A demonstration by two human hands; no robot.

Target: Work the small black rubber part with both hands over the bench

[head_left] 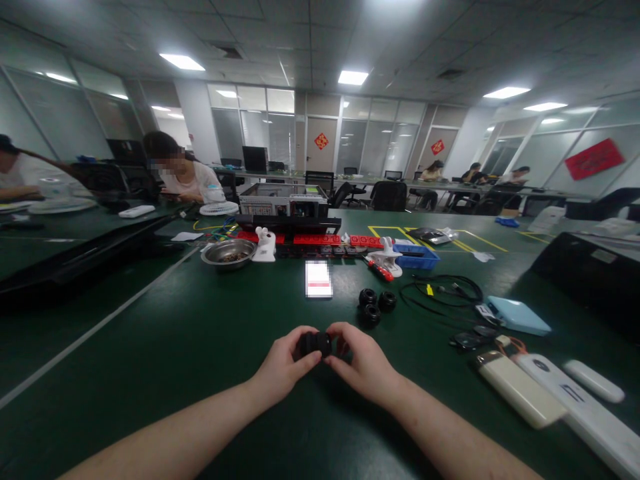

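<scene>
Green matting covers the table (165,347), and much on it is hard to read. A white card (319,279) past the hands is blurred out. A bowl (229,253) further back holds small bits too tiny to tell, and the white devices (520,390) at the right run off the frame edge.

The black part (315,343) sits between both hands, just above the table near its front middle. Fingers cover its ends, so its shape is unclear beyond short, dark and roundish. The left hand (283,367) pinches it with the thumb under and fingers curled over, closed tight on it. The right hand (363,363) grips the other end, fingers drawn in narrow, knuckles hiding the tips.

Three black rings (376,303) lie together just beyond the right hand, apart from it. A looped black cable (440,290) and a pale blue box (517,315) lie further right. Behind, long desks, glass partitions and ceiling panels fill an office. A person (185,177) sits at the next table on the left, with others far back.
</scene>
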